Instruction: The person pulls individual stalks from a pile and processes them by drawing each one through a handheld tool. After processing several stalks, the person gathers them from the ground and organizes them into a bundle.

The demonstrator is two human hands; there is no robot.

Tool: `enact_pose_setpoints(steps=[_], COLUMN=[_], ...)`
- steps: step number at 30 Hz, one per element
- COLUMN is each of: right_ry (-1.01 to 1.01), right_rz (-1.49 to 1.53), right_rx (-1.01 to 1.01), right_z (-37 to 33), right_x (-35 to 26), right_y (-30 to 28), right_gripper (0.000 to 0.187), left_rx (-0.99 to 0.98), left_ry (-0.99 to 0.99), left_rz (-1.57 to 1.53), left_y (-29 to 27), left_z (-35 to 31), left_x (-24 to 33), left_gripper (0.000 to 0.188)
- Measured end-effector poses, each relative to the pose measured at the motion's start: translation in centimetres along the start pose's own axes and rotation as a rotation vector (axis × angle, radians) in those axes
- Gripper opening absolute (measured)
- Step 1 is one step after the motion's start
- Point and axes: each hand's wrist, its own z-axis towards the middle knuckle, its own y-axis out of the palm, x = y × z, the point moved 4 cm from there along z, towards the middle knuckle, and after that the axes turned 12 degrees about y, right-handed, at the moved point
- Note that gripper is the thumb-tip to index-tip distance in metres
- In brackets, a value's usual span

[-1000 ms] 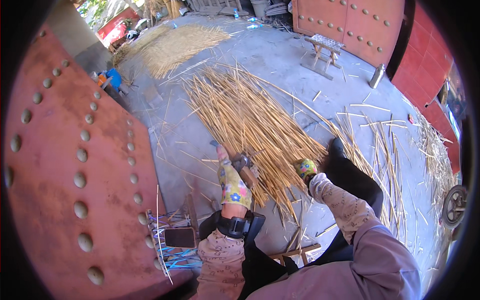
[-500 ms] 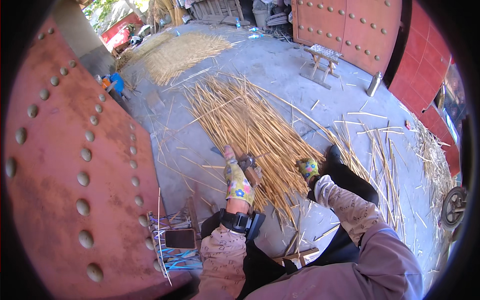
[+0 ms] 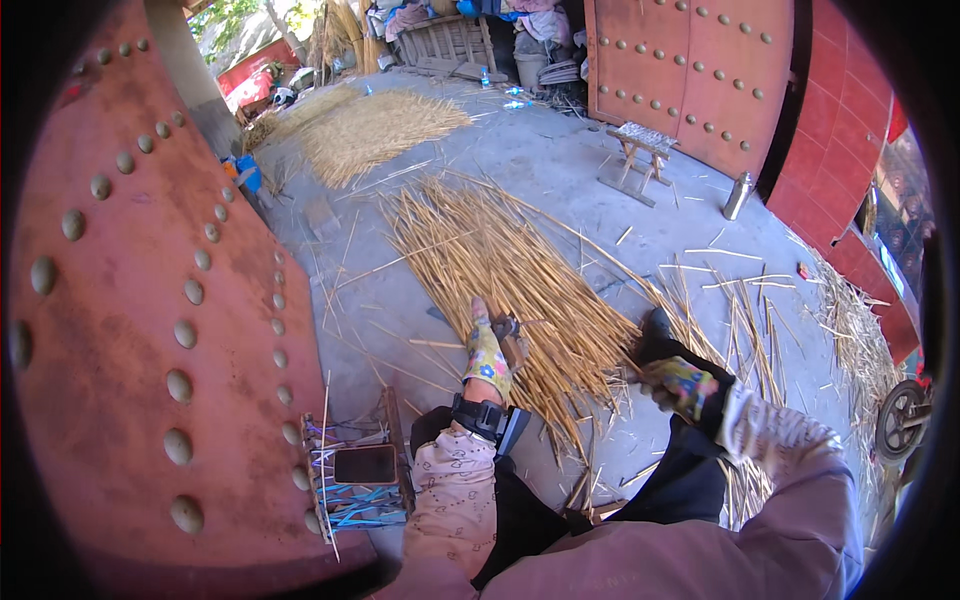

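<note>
A long pile of golden straw stalks (image 3: 520,280) lies on the floor in front of me. My left hand (image 3: 487,352), in a yellow floral glove with bare fingertips, is at the pile's near left edge. Its fingers are closed round a small brown wooden piece (image 3: 514,350), whose kind I cannot make out. My right hand (image 3: 682,386), in a matching glove, is beside my right knee, off the pile's near right end. Motion smears its fingers, so whether it holds a stalk is unclear.
A woven-strap stool (image 3: 365,500) with a dark phone-like slab (image 3: 365,465) stands at my left by a studded red door (image 3: 150,330). Farther off are a small wooden stool (image 3: 640,150), a metal flask (image 3: 738,196) and a second straw layer (image 3: 385,130). Loose stalks (image 3: 755,330) lie right.
My right hand has drawn back from the pile's near right edge toward my right knee. My left hand stays at the pile with the wooden piece. The whole view has shifted slightly.
</note>
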Motion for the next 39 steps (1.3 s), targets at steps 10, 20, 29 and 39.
enact_pose_setpoints(steps=[10, 20, 29, 39], right_ry=[-1.299, -1.058, -1.019, -0.998], right_rz=[0.083, 0.137, 0.059, 0.094], right_rx=[0.044, 0.048, 0.007, -0.108], right_z=[-14.1, -6.5, -5.2, -3.8], right_x=[-9.4, -9.6, -5.5, -8.3], right_y=[15.5, 13.7, 16.2, 13.3], right_gripper=[0.026, 0.031, 0.024, 0.025], left_rx=[-0.565, -1.096, -1.102, -0.535], left_ry=[-0.201, 0.631, 0.4, -0.159], left_rz=[0.302, 0.832, 0.869, 0.714], left_y=[3.0, 2.5, 1.7, 2.8], left_z=[-10.6, -20.0, -18.9, -19.2], left_x=[-3.1, 0.7, -2.4, -2.6], left_gripper=[0.051, 0.041, 0.042, 0.044])
